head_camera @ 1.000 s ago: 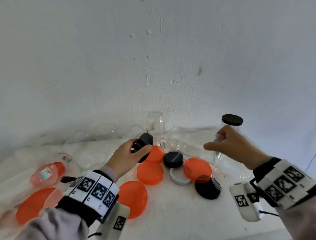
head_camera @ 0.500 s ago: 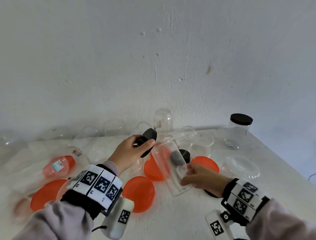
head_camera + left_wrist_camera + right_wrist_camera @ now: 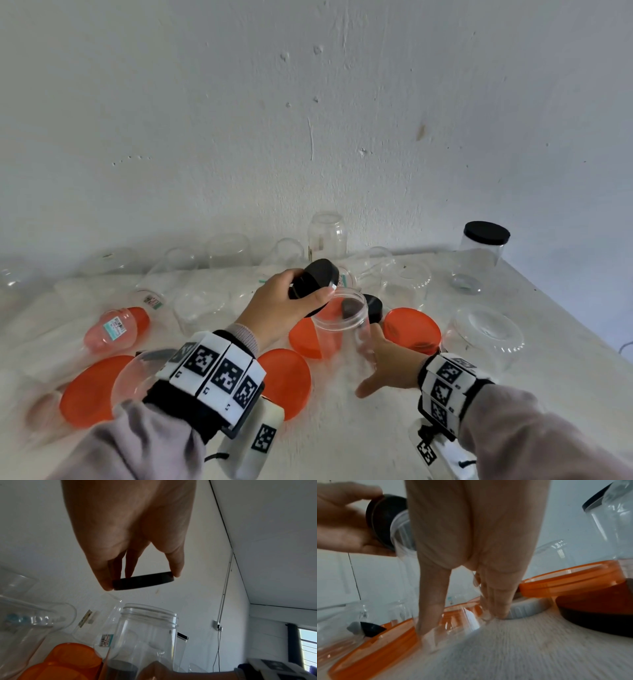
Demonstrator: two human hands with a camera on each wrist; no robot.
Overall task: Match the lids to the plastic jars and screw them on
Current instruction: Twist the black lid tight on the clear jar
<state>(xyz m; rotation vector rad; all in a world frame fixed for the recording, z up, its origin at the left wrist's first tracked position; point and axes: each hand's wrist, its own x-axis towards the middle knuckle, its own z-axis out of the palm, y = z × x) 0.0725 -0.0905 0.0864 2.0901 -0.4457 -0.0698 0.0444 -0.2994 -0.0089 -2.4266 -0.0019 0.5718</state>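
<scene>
The left hand (image 3: 286, 301) hangs fingers-down above the worktop (image 3: 359, 431), its grip pinching a black lid (image 3: 143, 580) by the rim between thumb and fingertips, tilted. Just below that grip stands the open clear jar (image 3: 342, 325), mouth up. The right hand (image 3: 387, 363) reaches in low from the right, its grip wrapped around the jar's lower wall.

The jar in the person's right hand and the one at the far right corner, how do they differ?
The held jar is open-mouthed, gripped by the right hand, with the left hand bringing a black lid to it. The corner jar already wears its black lid and stands alone, untouched. Both are clear plastic and upright.
</scene>
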